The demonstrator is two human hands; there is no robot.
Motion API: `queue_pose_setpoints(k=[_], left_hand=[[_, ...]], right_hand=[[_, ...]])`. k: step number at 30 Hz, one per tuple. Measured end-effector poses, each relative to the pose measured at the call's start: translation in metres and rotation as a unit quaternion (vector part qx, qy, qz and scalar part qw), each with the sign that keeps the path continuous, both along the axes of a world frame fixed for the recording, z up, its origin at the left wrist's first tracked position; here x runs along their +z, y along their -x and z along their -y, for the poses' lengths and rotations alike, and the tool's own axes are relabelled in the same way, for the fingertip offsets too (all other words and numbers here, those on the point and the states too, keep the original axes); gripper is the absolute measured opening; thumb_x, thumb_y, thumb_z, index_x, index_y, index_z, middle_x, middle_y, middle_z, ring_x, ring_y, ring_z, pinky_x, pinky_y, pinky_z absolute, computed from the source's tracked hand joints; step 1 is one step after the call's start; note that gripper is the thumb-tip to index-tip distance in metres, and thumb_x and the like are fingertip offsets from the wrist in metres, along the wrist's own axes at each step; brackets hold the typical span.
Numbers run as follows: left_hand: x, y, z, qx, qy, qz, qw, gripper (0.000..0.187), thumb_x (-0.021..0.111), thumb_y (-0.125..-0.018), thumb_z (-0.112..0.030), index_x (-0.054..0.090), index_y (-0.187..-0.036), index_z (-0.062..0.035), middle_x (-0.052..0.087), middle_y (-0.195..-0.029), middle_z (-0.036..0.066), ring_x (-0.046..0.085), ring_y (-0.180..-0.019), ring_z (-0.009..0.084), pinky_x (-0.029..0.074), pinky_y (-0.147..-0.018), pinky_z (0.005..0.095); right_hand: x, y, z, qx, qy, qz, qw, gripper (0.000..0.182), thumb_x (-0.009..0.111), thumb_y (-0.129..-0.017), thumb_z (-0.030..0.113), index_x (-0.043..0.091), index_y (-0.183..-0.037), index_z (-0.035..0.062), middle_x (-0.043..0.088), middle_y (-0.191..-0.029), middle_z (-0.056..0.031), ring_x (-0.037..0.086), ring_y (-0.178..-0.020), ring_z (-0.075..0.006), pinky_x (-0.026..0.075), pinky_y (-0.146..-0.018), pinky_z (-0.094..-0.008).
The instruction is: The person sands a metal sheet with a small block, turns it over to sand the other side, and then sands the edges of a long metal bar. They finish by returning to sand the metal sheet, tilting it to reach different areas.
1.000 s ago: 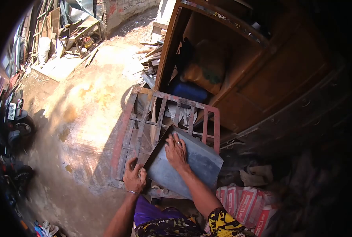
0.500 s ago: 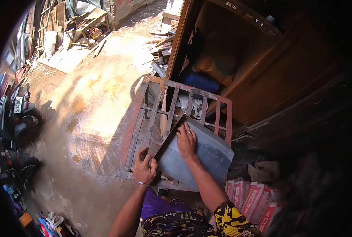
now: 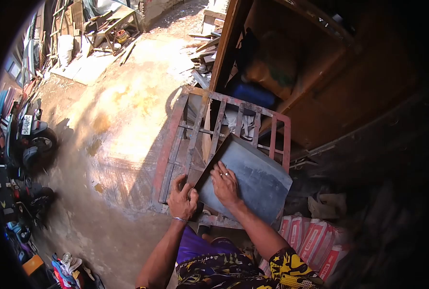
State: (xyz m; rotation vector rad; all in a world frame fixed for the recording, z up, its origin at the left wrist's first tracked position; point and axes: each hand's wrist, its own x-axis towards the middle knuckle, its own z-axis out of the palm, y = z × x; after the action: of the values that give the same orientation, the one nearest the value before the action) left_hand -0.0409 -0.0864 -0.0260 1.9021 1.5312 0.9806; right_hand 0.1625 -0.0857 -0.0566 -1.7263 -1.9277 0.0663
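A grey piece of sheet metal (image 3: 255, 180) with a folded-up left edge lies tilted on a rusty red metal frame (image 3: 159, 166) with several slats. My left hand (image 3: 182, 201) is at the sheet's near-left corner, its fingers bent and closed around the edge, though part of the grip is hidden. Resting on the sheet's upper face, beside the folded edge, is my right hand (image 3: 225, 184), which wears a ring. Its fingers are stretched out and hold nothing.
An open wooden cabinet (image 3: 224, 53) with bundled items stands beyond the frame. Red-and-white bags (image 3: 315, 243) lie at the lower right. Motorcycles (image 3: 36, 137) line the left side. Scrap wood (image 3: 116, 29) is piled at the back, and a clothes heap (image 3: 70, 269) lies lower left.
My right hand has slid toward me along the folded edge of the sheet metal. My left hand stays at the corner. The whole view has shifted slightly.
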Motion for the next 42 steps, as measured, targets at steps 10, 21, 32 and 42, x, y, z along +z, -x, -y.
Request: queue_pose_setpoints(k=[10,21,32,42], left_hand=[[-0.001,0.003,0.002,-0.013,0.005,-0.028,0.999,0.022,0.069,-0.081,-0.019,0.075,-0.102,-0.0143,0.060,-0.141,0.010,0.070,-0.109,0.0355,0.057,-0.084,0.0456],[-0.001,0.002,-0.001,-0.016,-0.009,-0.018,1.000,0.022,0.067,-0.080,-0.017,0.074,-0.101,-0.0122,0.061,-0.140,0.012,0.070,-0.115,0.0361,0.058,-0.088,0.0454],[-0.007,0.005,0.002,-0.030,0.024,0.000,0.999,0.021,0.066,-0.083,-0.017,0.072,-0.101,-0.0100,0.064,-0.139,0.010,0.069,-0.116,0.0350,0.057,-0.092,0.0447],[0.003,0.003,0.002,-0.035,0.032,-0.002,0.999,0.021,0.065,-0.086,-0.018,0.070,-0.105,-0.0096,0.064,-0.139,0.009,0.069,-0.119,0.0350,0.057,-0.094,0.0446]], right_hand=[[0.003,-0.003,-0.027,-0.064,0.014,0.022,0.998,0.025,0.070,-0.094,0.014,0.064,-0.118,0.0088,0.071,-0.132,-0.0121,0.059,-0.131,-0.0339,0.045,-0.107,-0.0505],[0.007,-0.005,-0.016,-0.001,0.003,0.014,1.000,0.024,0.073,-0.093,0.016,0.066,-0.116,0.0117,0.071,-0.132,-0.0089,0.060,-0.126,-0.0349,0.048,-0.105,-0.0498],[0.014,-0.005,0.001,0.071,0.023,-0.048,0.996,0.032,0.072,-0.093,0.013,0.070,-0.124,0.0118,0.073,-0.130,-0.0115,0.060,-0.129,-0.0352,0.047,-0.110,-0.0488],[0.035,-0.030,0.009,0.213,0.045,-0.016,0.976,0.037,0.064,-0.090,0.008,0.075,-0.125,0.0128,0.072,-0.134,-0.0079,0.062,-0.124,-0.0297,0.046,-0.110,-0.0451]])
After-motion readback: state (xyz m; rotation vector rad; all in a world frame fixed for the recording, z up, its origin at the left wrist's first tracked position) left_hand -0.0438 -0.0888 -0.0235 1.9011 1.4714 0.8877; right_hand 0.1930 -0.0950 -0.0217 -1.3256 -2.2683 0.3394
